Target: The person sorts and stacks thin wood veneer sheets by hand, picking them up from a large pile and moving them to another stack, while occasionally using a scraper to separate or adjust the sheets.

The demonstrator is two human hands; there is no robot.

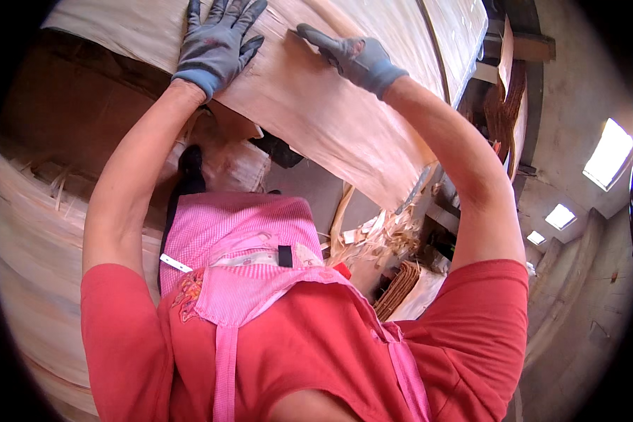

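A wide, thin sheet of pale wood veneer point(323, 116) lies across the work surface ahead of me, its near end hanging over the edge. My left hand point(214, 49), in a grey work glove with a blue cuff, rests flat on the sheet near its left edge with the fingers spread. Farther right, my right hand point(352, 60), gloved the same way, lies on the veneer with its leading finger stretched to the left. Its other fingers are partly hidden beneath it. Nothing shows in either hand.
Veneer scraps point(383, 235) litter the floor below the sheet's right corner. A bundle of brown sheets point(399, 290) stands near my right side. Large pale stacked sheets point(42, 260) fill the left. More brown sheets point(503, 112) are beyond my right arm, near a wall with bright windows point(608, 155).
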